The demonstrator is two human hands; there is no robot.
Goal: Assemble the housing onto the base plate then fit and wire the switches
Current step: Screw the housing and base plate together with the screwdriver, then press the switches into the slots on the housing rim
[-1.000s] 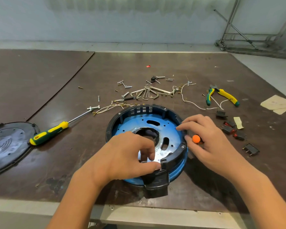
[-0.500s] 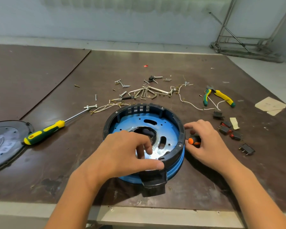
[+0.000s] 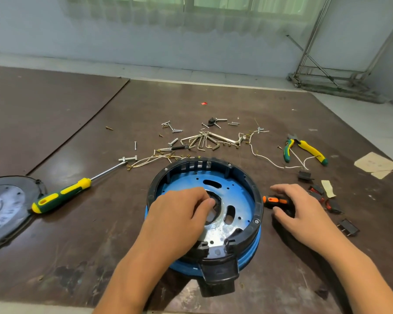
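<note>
Beside the housing (image 3: pixel 204 168), right hand (image 3: pixel 304 214) has lowered the screwdriver (image 3: pixel 275 201).

round cover (image 3: pixel 8 209): cut by left edge | orange screwdriver (image 3: pixel 275 201): shaft under right hand (image 3: pixel 304 211)

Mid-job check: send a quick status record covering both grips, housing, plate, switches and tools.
left grip: rests on the plate, fingers curled by its centre hole; unclear whether it holds anything
right grip: fingers and thumb round the small screwdriver, which lies just right of the housing
housing: black ring seated on the plate
plate: blue, on the table
switches: loose on the table, right of the right grip
big screwdriver: left of the housing, untouched
pliers: far right, behind the switches
</note>
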